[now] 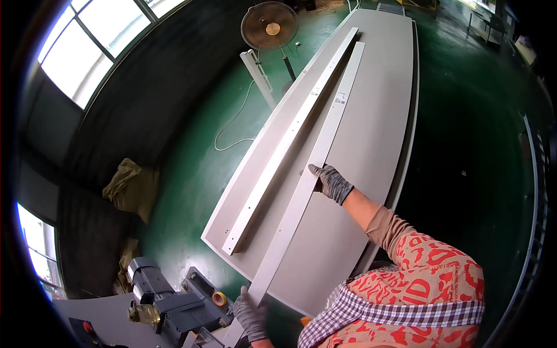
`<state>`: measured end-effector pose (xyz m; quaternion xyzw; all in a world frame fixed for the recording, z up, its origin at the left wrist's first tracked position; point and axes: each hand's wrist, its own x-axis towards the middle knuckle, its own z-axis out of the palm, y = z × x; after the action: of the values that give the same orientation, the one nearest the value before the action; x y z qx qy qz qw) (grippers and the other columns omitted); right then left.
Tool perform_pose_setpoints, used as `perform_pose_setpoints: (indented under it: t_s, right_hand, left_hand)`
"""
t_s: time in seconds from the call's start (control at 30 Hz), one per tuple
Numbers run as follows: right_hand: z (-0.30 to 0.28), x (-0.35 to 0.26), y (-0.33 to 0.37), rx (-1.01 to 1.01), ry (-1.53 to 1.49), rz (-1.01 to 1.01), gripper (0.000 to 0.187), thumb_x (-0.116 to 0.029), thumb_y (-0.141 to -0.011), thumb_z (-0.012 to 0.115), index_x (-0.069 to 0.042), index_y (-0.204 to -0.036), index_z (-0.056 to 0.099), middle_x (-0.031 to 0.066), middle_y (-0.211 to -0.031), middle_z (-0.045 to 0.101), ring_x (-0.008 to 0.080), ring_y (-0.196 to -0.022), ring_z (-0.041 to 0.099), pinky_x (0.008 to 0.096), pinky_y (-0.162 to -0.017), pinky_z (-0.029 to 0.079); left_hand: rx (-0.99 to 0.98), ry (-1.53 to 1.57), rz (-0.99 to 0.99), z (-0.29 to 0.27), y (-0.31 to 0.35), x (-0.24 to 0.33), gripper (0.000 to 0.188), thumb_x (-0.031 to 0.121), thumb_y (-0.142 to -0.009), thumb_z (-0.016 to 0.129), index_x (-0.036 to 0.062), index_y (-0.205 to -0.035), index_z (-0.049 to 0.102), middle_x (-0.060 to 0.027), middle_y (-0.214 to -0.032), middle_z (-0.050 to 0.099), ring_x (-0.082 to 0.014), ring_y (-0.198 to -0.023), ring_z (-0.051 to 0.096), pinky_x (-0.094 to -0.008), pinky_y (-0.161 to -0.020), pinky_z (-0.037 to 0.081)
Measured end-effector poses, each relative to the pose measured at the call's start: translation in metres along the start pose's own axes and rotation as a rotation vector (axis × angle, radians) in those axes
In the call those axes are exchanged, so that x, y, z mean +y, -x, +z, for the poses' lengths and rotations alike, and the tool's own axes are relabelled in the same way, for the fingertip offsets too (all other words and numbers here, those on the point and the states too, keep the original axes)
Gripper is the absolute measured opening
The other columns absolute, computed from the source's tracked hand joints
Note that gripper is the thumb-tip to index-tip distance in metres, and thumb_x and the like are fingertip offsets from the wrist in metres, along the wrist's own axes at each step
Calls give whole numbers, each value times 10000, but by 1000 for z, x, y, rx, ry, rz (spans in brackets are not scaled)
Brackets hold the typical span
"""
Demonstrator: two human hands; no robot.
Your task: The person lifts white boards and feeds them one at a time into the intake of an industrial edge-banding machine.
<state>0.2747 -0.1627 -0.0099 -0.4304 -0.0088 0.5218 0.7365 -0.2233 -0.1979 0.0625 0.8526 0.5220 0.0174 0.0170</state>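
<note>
The right hand [336,184], gloved, grips the bar [299,200] near its middle, thumb on the upper face, fingers wrapped toward the underside. The left hand [249,316], also gloved, lies across the bar near its lower end; blur hides the fingers, so whether they clasp it cannot be told.

The bar is long, narrow and white. It runs lengthwise over the panel [360,214], with its near end out past the panel's edge, beside the machine [188,310]. Whether its far end rests on the panel or is held clear cannot be told.

Judged hazards, from the hands outward:

1. Slip. If the left hand's hold is loose, the bar may pivot about the right hand, and the near end may drop.

2. Impact. A sideways swing of the near end could strike the machine or knock the tape roll [219,298]. Whether the machine is running cannot be seen; if it is, the left glove could be at risk of snagging.

3. Contact. The second bar [272,168] lies just to the left, closest at the far end. A leftward swing there could push it askew.

4. Scratching. Dragging the bar with its far end low could mark the panel.

5. Overreach. The fan [270,26] and post [258,78] stand beyond the panel's left edge; only a wide swing would endanger them.
</note>
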Motion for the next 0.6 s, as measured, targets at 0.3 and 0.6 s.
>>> perform_pose_setpoints:
  t_s: [0.3,0.6]
  right_hand:
    - [-20,-59,-61,52,-64,-11,286,-192,-910,765,-13,-1092,636,104,-971,720,280,-865,714,464,-739,628]
    - [-39,-80,-114,-54,-48,13,365,-257,-925,745,-20,-1160,595,127,-1053,715,300,-941,703,481,-848,599]
  left_hand:
    - [-53,102,-112,-53,98,-60,766,262,-678,862,162,-1377,565,-177,-1135,643,-373,-1005,628,-452,-876,522]
    - [41,108,1,3,23,-82,861,358,-655,902,103,-1386,524,-194,-1171,645,-427,-1102,572,-490,-972,473]
